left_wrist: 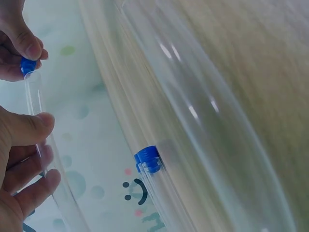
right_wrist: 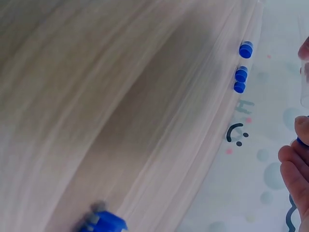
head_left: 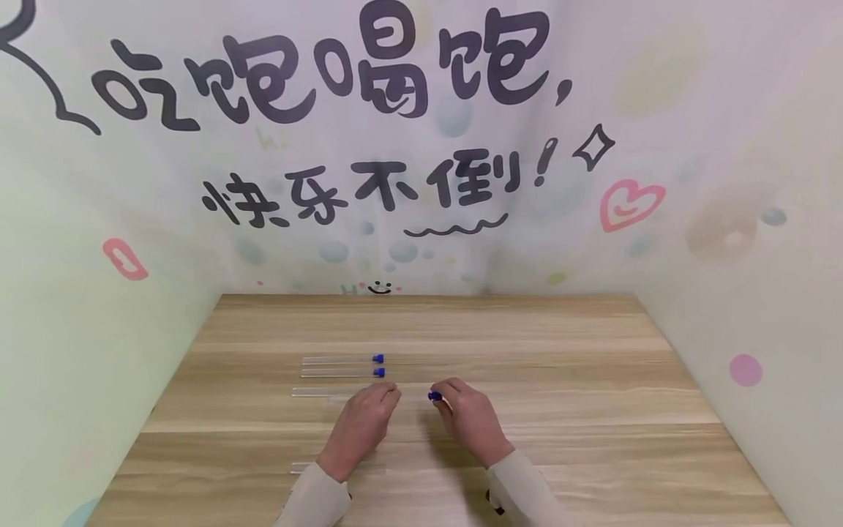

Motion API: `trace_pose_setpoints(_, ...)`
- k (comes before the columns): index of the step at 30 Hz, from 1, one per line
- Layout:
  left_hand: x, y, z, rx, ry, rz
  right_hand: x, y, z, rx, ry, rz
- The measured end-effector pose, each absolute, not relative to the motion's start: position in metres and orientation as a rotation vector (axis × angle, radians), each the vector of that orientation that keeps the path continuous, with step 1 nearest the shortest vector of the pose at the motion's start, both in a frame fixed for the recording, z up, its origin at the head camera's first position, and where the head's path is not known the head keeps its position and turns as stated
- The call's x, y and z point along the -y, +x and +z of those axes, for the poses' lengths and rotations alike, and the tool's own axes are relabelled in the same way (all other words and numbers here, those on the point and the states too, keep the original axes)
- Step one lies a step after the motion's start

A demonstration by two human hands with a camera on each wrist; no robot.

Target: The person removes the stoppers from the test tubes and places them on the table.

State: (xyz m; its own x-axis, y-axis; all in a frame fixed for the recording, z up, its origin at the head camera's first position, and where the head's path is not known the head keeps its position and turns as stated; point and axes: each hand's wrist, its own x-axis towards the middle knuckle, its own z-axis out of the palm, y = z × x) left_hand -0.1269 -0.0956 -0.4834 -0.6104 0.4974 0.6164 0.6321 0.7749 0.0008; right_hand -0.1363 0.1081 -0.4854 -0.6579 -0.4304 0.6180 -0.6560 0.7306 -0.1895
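My left hand (head_left: 365,421) holds a clear test tube (left_wrist: 36,99) between thumb and fingers, its open mouth toward the right hand. My right hand (head_left: 469,417) pinches a small blue cap (head_left: 435,396) with thumb and fingertips. In the left wrist view the cap overlaps the tube's mouth; the right wrist view shows a narrow gap between the tube's end and the right fingers. Just beyond the left hand lies another clear tube (head_left: 316,393), partly hidden by that hand.
Two blue-capped tubes (head_left: 339,360) lie side by side farther back on the wooden table (head_left: 560,344). Another clear tube (head_left: 301,468) lies under the left forearm. A loose blue cap (right_wrist: 104,223) sits near the right wrist. A printed cloth wall (head_left: 461,256) stands behind the table.
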Motion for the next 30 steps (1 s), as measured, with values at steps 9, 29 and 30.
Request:
trace_pose_setpoints(9,0.1,-0.127,-0.485,2.351,-0.807,-0.289,-0.116,-0.138,-0.488,2.422,0.778,0.539)
trace_pose_setpoints(29,0.126,-0.128,-0.494,2.413,-0.732,-0.229,-0.155,-0.141,-0.499,2.54,0.647,0.516)
trace_pose_setpoints(30,0.127,-0.128,-0.494,2.424,-0.729,-0.226,-0.157,-0.141,-0.5,2.55,0.639,0.521)
